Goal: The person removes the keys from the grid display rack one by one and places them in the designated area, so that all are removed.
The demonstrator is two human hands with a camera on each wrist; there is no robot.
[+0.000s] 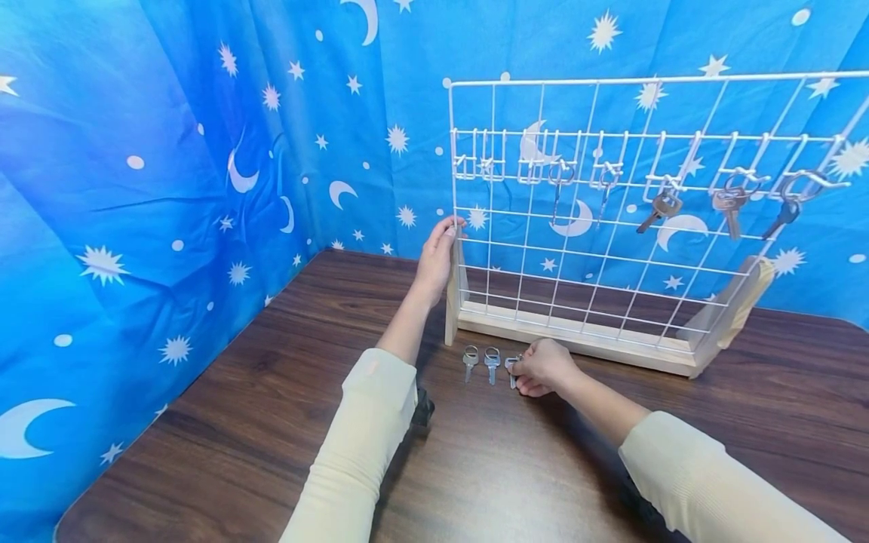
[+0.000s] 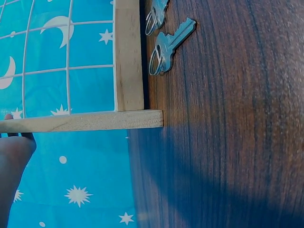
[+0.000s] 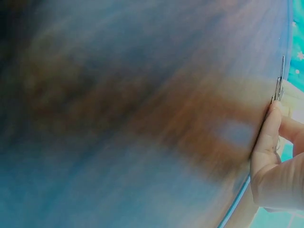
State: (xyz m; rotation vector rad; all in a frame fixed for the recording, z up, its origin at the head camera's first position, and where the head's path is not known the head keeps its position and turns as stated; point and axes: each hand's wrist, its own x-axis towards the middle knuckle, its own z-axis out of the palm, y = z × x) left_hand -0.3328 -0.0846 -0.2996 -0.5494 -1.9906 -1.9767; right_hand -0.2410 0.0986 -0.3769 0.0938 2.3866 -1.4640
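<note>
Only head view shows both — left hand [image 1: 437, 260] gripping rack [image 1: 577, 335], right hand [image 1: 545, 367] pinching key [image 1: 510, 364].

On the table [image 1: 285, 422], three keys [image 1: 492, 362] lie before the left half of the rack [image 1: 611, 350].

no readable text, label, brand, number or sign shows anywhere in these views
</note>
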